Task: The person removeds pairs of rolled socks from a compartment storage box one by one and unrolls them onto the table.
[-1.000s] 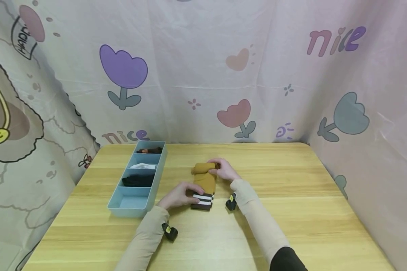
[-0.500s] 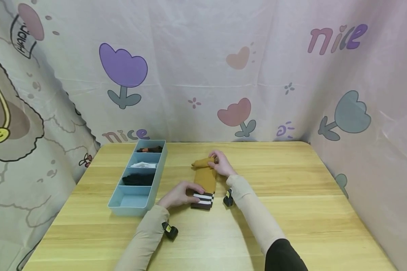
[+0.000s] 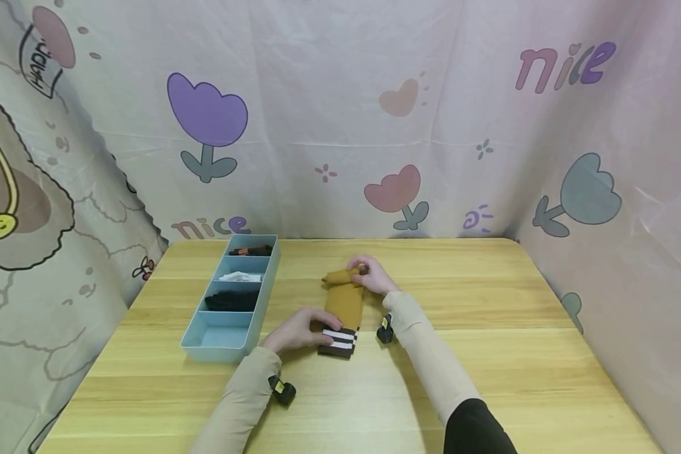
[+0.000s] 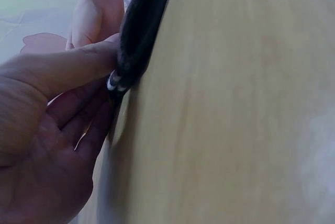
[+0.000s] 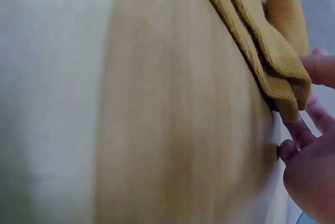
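A pair of mustard-yellow socks [image 3: 343, 309] lies lengthwise on the table, one layered on the other, with dark cuffs striped in white at the near end. My left hand [image 3: 299, 329] pinches the cuff's left edge; the left wrist view shows the thumb on one side of the dark cuff [image 4: 141, 35] and fingers on the other. At the far end, where the fabric is folded over, my right hand [image 3: 372, 275] grips the right side of the fold. In the right wrist view the yellow layers [image 5: 277, 67] sit against thumb and fingers.
Left of the socks stands a light blue divided box [image 3: 251, 337]. Its back compartments hold a dark brown item [image 3: 251, 251], white fabric [image 3: 240, 277] and black fabric [image 3: 232, 301]; the nearest compartment shows its bare floor. A patterned curtain [image 3: 318, 113] hangs behind the wooden table [image 3: 488, 353].
The right hand and the folded far end shifted away from me, then slightly back. The striped cuff has slid a little nearer, with the left hand still on it.
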Demonstrator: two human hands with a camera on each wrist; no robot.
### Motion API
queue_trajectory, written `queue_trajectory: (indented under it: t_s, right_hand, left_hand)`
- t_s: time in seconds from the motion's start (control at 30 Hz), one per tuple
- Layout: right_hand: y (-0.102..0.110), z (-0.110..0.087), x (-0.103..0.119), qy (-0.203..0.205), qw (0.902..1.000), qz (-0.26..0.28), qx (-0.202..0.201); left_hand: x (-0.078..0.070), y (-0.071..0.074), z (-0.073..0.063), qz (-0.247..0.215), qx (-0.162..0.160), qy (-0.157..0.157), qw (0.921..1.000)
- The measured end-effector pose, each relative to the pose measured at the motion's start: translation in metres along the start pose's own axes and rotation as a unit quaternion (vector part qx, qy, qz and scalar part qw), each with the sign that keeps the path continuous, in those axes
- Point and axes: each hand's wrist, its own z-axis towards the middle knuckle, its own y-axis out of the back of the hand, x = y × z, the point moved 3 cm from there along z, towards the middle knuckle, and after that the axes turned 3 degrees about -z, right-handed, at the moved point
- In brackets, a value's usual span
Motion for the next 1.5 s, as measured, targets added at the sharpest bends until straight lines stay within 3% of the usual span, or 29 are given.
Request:
queue_trajectory:
  t_s: [0.23, 0.4, 0.63, 0.97, 1.1, 1.33, 1.5]
  right_hand:
    - [0.001, -0.001, 0.003, -0.043, 0.999, 0.002, 0.013]
    - [0.0, 0.002, 0.002, -0.046, 0.9985, -0.004, 0.029]
    - [-0.002, 0.008, -0.004, -0.054, 0.9978, -0.038, 0.0]
    - [-0.005, 0.016, -0.005, -0.087, 0.9886, -0.116, -0.04]
    - [-0.006, 0.018, -0.004, -0.103, 0.9889, -0.096, -0.049]
    - [-0.005, 0.018, -0.007, -0.094, 0.9934, -0.02, -0.063]
    - [-0.007, 0.023, -0.005, -0.111, 0.9925, -0.012, -0.05]
  left_hand:
    - [-0.002, 0.0, -0.004, -0.01, 0.007, -0.015, 0.9998]
    - [-0.004, -0.002, -0.005, -0.019, 0.019, -0.019, 0.9995]
    - [-0.005, -0.004, -0.005, -0.016, 0.022, -0.027, 0.9993]
    - [-0.007, -0.005, -0.007, -0.014, 0.023, -0.025, 0.9993]
    - [-0.007, -0.005, -0.008, -0.011, 0.023, -0.026, 0.9993]
    - [-0.005, -0.006, -0.008, -0.018, 0.027, -0.03, 0.999]
    - [-0.005, -0.007, -0.01, -0.015, 0.029, -0.026, 0.9991]
